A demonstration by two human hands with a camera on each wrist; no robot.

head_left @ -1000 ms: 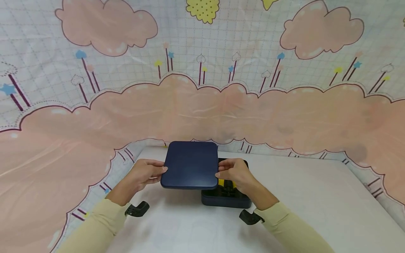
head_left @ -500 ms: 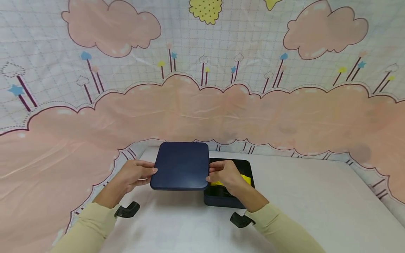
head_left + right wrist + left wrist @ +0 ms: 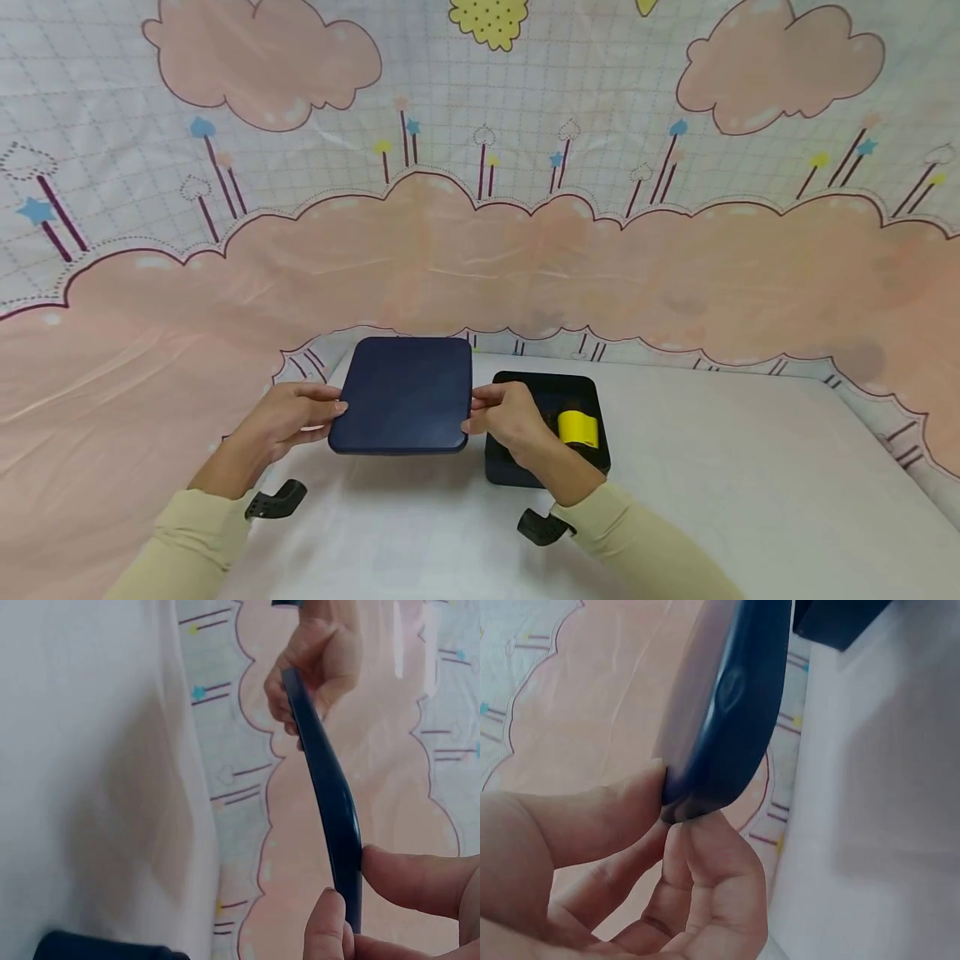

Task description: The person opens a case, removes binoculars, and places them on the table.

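A dark blue, round-cornered lid (image 3: pixel 402 396) hangs tilted above the table, pinched at its two side edges. My left hand (image 3: pixel 288 419) grips its left edge between thumb and fingers; in the left wrist view the thumb (image 3: pixel 622 814) presses one face and curled fingers the other. The right hand (image 3: pixel 517 425) pinches the right edge, and the right wrist view shows the lid (image 3: pixel 330 795) edge-on. Behind and right of that hand stands a dark box (image 3: pixel 555 383) without its cover. Inside it lies a yellow roll-like object (image 3: pixel 578 428) among dark items too dim to tell.
A white table (image 3: pixel 720 467) lies under everything. Behind it hangs a cloth (image 3: pixel 480 267) printed with peach clouds and stars. Dark camera mounts (image 3: pixel 277 500) stick out from both wrists.
Both hands have carried the lid to the left, away from the box. More of the box's inside and the yellow object now show.
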